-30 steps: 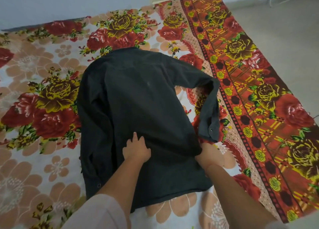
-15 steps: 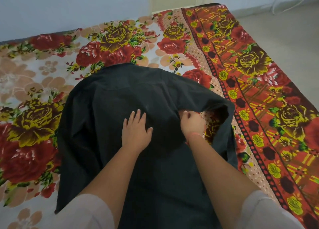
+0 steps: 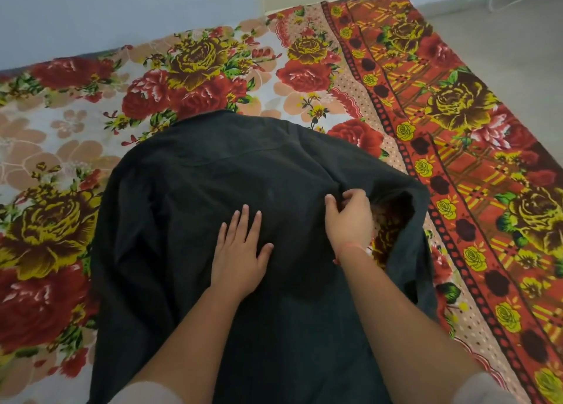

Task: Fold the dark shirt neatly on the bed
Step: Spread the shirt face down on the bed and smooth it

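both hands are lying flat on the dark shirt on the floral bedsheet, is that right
Not quite. The head view shows only the left hand lying flat on the dark shirt. The right hand has its fingers curled and pinches a fold of the fabric. The shirt does lie on the floral bedsheet.

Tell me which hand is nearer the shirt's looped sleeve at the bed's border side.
Right. The right hand pinches fabric beside the sleeve; the left hand lies flat on the middle of the dark shirt, farther from it.
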